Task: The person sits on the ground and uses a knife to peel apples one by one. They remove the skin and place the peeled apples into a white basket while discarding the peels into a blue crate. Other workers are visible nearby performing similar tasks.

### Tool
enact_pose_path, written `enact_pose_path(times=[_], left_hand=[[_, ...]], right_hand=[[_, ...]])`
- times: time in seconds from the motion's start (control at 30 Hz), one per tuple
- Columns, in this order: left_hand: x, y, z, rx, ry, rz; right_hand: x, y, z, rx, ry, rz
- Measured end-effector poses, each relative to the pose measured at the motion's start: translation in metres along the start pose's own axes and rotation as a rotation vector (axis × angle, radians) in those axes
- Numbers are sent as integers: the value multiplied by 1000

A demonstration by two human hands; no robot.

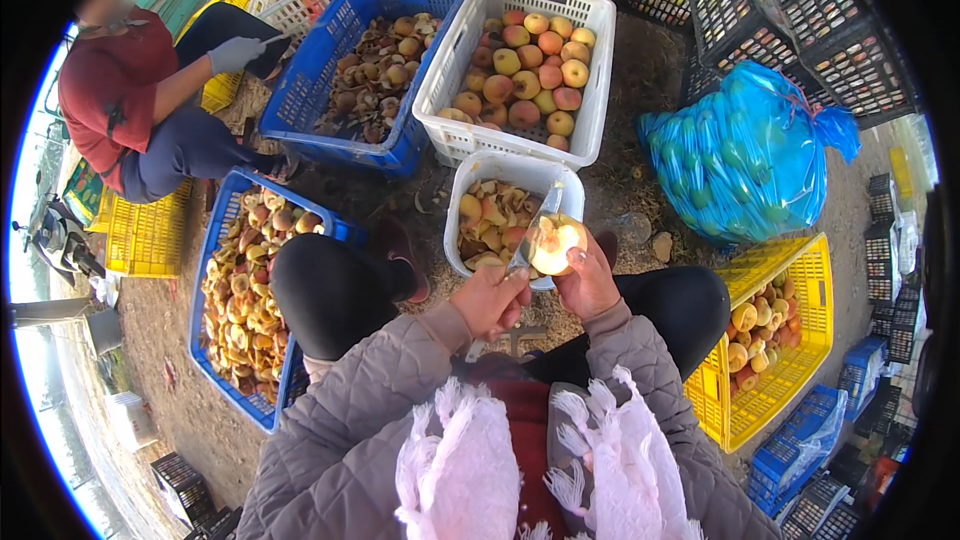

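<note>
My left hand (491,298) is closed around the handle of a knife (552,199), its blade pointing away from me. In my right hand (592,281) is an apple (553,244) with pale cut flesh facing up; the blade lies against its left side. Both hands are over the near edge of a white plastic tub (576,184) between my knees. Apple pieces and peelings (491,221) fill much of that tub. Just beyond it stands a white crate (604,75) of whole apples (523,79).
Cut apple pieces lie in a blue crate (196,330) at my left and a farther blue crate (289,101). A yellow crate (814,315) with apples leans at my right. Beyond it sits a blue plastic bag (739,154) of round fruit. A gloved co-worker (112,90) sits at left.
</note>
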State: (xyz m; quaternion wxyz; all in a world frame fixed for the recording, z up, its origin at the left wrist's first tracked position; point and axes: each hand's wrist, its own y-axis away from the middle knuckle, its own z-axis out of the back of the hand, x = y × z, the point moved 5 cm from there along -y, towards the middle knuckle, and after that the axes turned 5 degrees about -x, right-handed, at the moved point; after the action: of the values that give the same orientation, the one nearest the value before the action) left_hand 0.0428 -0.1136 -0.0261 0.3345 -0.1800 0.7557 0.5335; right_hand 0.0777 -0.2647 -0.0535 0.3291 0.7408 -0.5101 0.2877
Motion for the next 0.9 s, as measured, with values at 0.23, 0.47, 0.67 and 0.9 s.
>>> enact_pose_path(times=[0.23, 0.47, 0.67, 0.9], left_hand=[[6, -2, -4, 23, 119, 73], [4, -2, -8, 74, 257, 81], [6, -1, -8, 91, 299, 128], [11, -2, -5, 104, 329, 158]], right_hand=[[-3, -2, 3, -39, -61, -85], [-3, -6, 2, -50, 101, -6], [-3, -6, 4, -41, 102, -12], [0, -7, 3, -60, 272, -22]])
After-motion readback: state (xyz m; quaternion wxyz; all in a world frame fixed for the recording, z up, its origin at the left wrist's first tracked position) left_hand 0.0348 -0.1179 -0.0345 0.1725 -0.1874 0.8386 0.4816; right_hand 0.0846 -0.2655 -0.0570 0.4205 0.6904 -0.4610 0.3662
